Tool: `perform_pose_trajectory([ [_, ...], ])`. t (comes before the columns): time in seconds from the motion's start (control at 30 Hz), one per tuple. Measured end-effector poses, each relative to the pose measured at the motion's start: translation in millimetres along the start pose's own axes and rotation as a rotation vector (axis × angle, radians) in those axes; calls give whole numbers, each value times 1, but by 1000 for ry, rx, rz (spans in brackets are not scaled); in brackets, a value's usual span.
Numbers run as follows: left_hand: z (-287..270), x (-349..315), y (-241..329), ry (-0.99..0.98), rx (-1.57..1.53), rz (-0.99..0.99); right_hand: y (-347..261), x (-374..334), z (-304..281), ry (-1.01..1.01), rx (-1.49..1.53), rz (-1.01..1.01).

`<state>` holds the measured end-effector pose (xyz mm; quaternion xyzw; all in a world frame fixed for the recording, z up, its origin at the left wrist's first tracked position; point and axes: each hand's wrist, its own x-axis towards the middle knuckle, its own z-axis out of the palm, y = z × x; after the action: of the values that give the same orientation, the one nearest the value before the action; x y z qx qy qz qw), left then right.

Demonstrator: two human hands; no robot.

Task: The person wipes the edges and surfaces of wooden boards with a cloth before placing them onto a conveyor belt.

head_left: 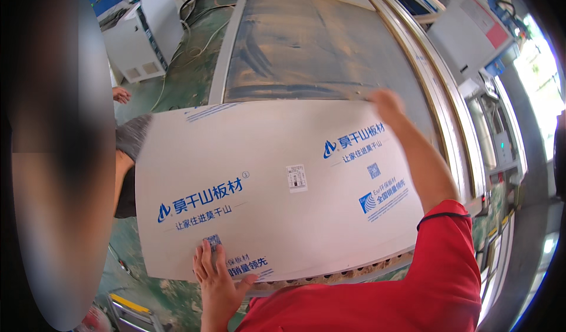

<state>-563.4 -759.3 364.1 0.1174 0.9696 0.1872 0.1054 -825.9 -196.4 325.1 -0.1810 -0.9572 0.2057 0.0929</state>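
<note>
A large white board (271,155) with blue printing and a small white label (296,179) spans the near part of the work surface. My left hand (218,279) rests on its near left part, fingers stretched out flat over the printed face, thumb along the near edge. At the board's far right corner is my right hand (388,103), smeared by motion. Its fingers cannot be made out, so whether it grips the edge is unclear. Below the board's near edge shows a brownish strip with a row of dark holes (354,273).
Beyond the board lies a dusty grey machine bed (318,43) with metal rails (424,67) along its right. Another person's hand (121,94) and arm are at the left, beside a large blurred shape. A grey cabinet (138,43) and cables (188,25) stand behind.
</note>
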Motion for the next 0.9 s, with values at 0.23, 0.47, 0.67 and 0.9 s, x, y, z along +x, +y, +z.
perform_pose_trajectory([
  [0.23,-2,1,1,-43,14,-20,71,3,-46,328,-399,-53],
  [0.47,-3,4,5,-36,79,-15,-124,-40,61,124,150,-237],
  [0.67,-2,2,7,-37,71,-45,-80,-26,44,53,-133,-543],
  [0.9,-3,3,7,-34,72,-38,113,14,-83,154,-764,157],
])
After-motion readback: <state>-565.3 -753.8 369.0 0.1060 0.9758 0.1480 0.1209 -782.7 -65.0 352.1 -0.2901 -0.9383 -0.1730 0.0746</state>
